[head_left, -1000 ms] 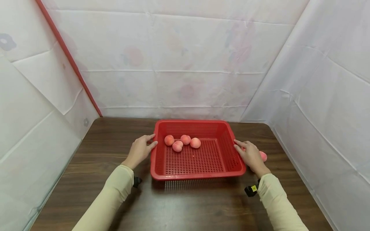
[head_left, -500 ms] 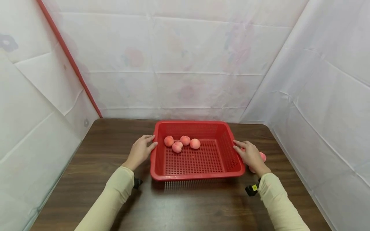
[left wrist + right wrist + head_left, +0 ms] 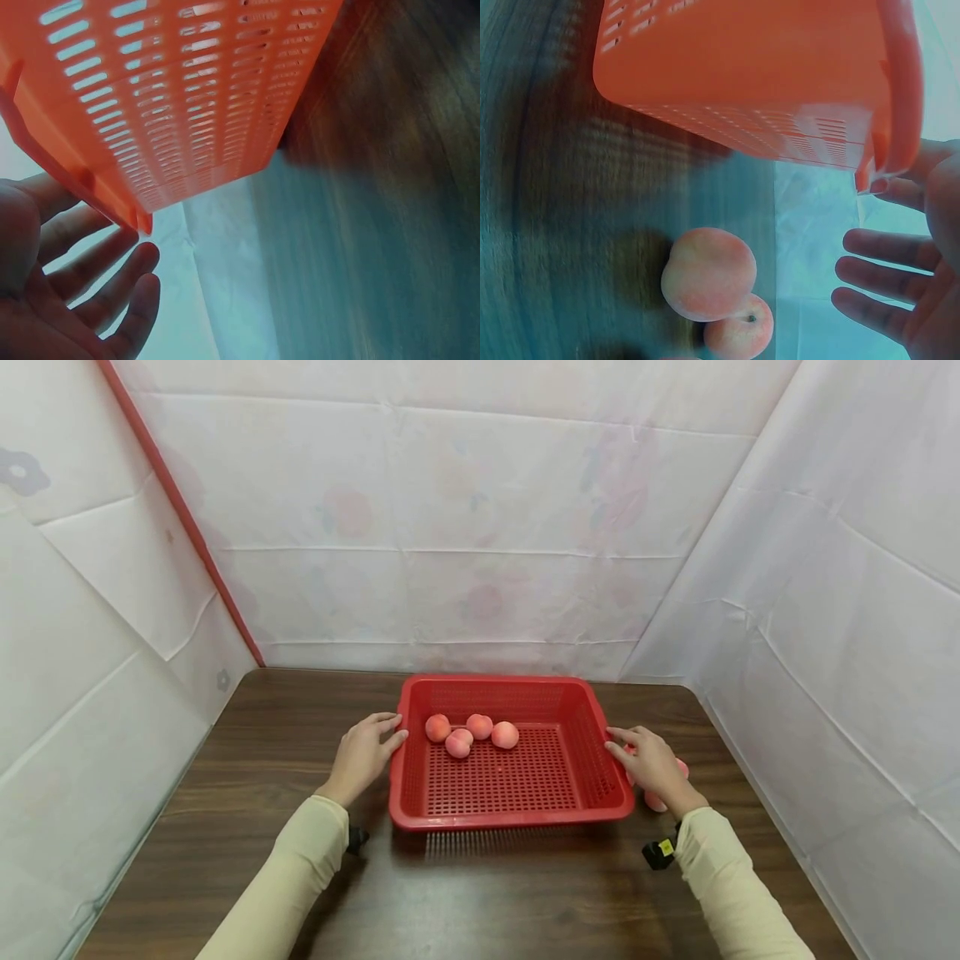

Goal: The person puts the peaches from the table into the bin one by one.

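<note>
A red slotted plastic basket [image 3: 493, 817] stands on the table with several peaches [image 3: 459, 743] in its back left part. At its left rim my left hand [image 3: 362, 758] touches the edge with thumb and forefinger tips, and the other fingers stretch out below the rim in the left wrist view. My right hand [image 3: 651, 768] touches the right rim likewise. Three of its fingers [image 3: 889, 281] extend apart from the basket in the right wrist view. Outside the basket, beside and partly behind my right hand, lie several more peaches [image 3: 709, 274].
The brown wooden table [image 3: 480, 902] ends at a pale patterned cloth [image 3: 480, 568] behind and on both sides. A red strip [image 3: 180, 510] runs down the back left corner. A black wrist camera [image 3: 658, 855] sits beneath my right wrist.
The view has tilted very slightly. Both hands stay at the basket's rims, and neither the basket nor the peaches have visibly moved on the table.
</note>
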Available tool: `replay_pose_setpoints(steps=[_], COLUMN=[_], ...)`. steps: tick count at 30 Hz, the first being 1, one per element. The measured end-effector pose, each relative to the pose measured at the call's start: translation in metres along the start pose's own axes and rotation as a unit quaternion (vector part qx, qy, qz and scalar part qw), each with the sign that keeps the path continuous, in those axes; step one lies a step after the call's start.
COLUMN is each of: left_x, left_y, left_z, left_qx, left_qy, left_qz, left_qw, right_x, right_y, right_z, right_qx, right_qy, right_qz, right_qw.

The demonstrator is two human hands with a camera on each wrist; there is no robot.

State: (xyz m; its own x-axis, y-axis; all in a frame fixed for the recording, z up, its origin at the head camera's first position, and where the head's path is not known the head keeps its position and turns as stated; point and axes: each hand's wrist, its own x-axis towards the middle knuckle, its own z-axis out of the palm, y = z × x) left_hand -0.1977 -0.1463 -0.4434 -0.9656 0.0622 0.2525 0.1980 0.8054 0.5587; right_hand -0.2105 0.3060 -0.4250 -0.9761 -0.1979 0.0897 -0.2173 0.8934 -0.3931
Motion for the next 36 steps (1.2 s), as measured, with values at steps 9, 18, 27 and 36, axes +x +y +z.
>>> replay_pose_setpoints(steps=[9,18,27,36], left_x=[0.001,-0.001,0.001,-0.002], left_y=[0.002,0.0,0.0,0.001], left_z=[0.0,0.001,-0.002,0.0], left_qx=[0.001,0.002,-0.001,-0.014], left_qy=[-0.003,0.008,0.017,0.019], left_qz=[-0.002,0.0,0.0,-0.005], left_qw=[1.0,1.0,0.9999,0.9997], right_x=[0.0,0.0,0.004,0.002], right_y=[0.002,0.005,0.007,0.01], right_z=[-0.002,-0.007,-0.014,-0.021], right_qx=[0.009,0.022,0.02,0.005], right_qy=[0.002,-0.006,-0.003,-0.003], right_qz=[-0.01,-0.008,-0.009,-0.009], right_qw=[1.0,1.0,1.0,1.0])
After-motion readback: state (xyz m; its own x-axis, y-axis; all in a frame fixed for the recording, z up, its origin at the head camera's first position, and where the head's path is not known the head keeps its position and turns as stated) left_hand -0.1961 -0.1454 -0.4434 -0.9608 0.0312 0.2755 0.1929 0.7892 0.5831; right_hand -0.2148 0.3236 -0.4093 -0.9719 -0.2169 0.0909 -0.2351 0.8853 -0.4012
